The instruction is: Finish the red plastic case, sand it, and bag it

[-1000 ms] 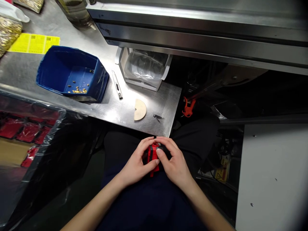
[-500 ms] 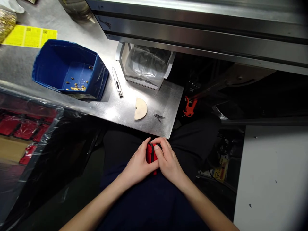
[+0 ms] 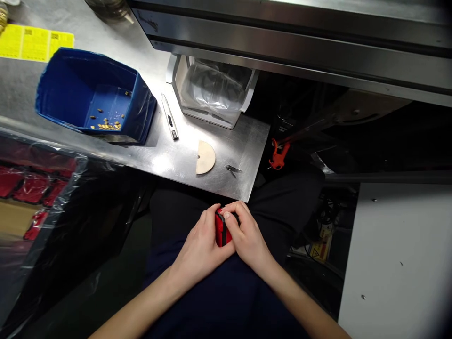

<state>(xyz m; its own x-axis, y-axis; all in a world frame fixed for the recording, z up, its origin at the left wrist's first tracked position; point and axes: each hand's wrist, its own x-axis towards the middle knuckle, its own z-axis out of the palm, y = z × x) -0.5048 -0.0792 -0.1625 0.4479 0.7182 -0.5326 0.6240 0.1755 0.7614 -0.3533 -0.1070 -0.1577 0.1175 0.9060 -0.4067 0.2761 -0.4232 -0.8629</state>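
Note:
Over my lap, both hands are wrapped round a red and black plastic part (image 3: 221, 230). My left hand (image 3: 200, 239) grips its left side, with the fingers curled at the far edge. From the right, my right hand (image 3: 247, 235) closes on it, its thumb pressing near the top. The hands cover much of the part, so its full shape is hidden. Just beyond them on the metal bench (image 3: 226, 188) lie a nail clipper (image 3: 233, 169), a pale half-round disc (image 3: 205, 157) and a utility knife (image 3: 170, 117).
A blue bin (image 3: 95, 96) holds small brass pieces. Behind the knife stands a white bin (image 3: 212, 89) with plastic bags. An orange air gun (image 3: 278, 154) hangs beyond the bench edge. Red parts (image 3: 31, 188) lie in a plastic-lined box at left. A white panel (image 3: 399, 259) is at right.
The red part is turned slightly between my hands, and my right thumb has shifted up towards its top edge. The view has moved a little, so the bench items sit slightly further left and higher.

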